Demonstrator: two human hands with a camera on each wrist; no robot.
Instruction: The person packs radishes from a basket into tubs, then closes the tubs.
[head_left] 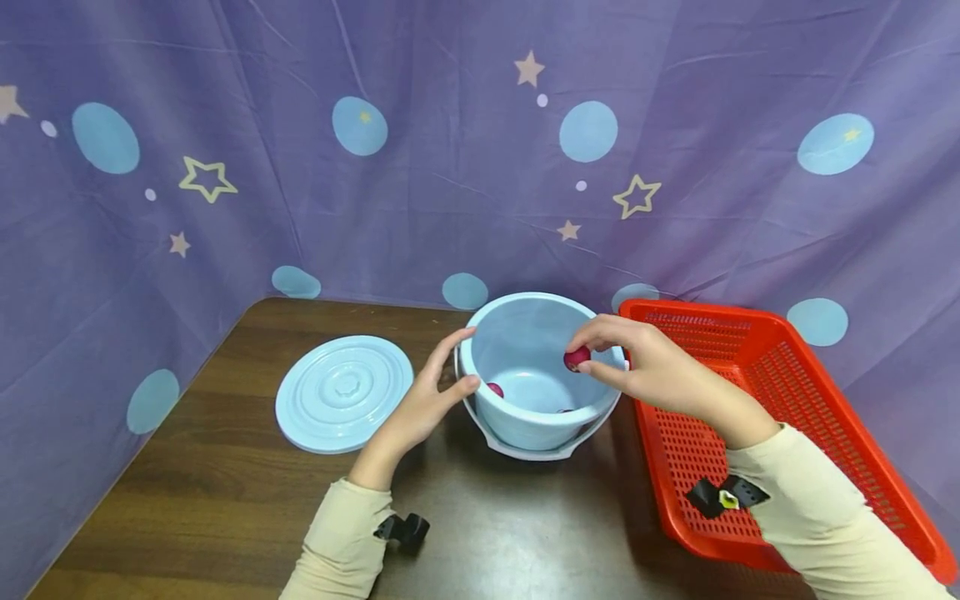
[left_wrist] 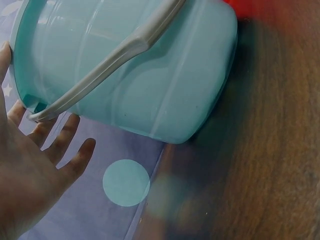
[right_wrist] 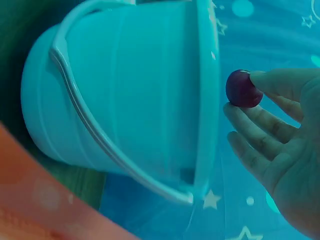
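A light-blue bucket [head_left: 540, 425] stands upright on the table, its pale handle [left_wrist: 112, 62] hanging down along the outside. My left hand [head_left: 423, 400] touches the bucket's left rim with its thumb and forefinger; the other fingers are spread beside the wall in the left wrist view. Above the right part of the bucket's mouth, my right hand [head_left: 637, 358] pinches a small round dark-red radish-like thing [head_left: 577, 358] between thumb and fingertips. It also shows in the right wrist view [right_wrist: 244, 89]. Another red round thing [head_left: 495, 389] lies inside the bucket, partly hidden by the rim.
A light-blue lid [head_left: 345, 394] lies flat on the wooden table [head_left: 202, 450], left of the bucket. A large red perforated basket [head_left: 652, 467] sits close on the right, beneath my right forearm. Behind the table hangs a purple curtain [head_left: 450, 208] with stars and dots.
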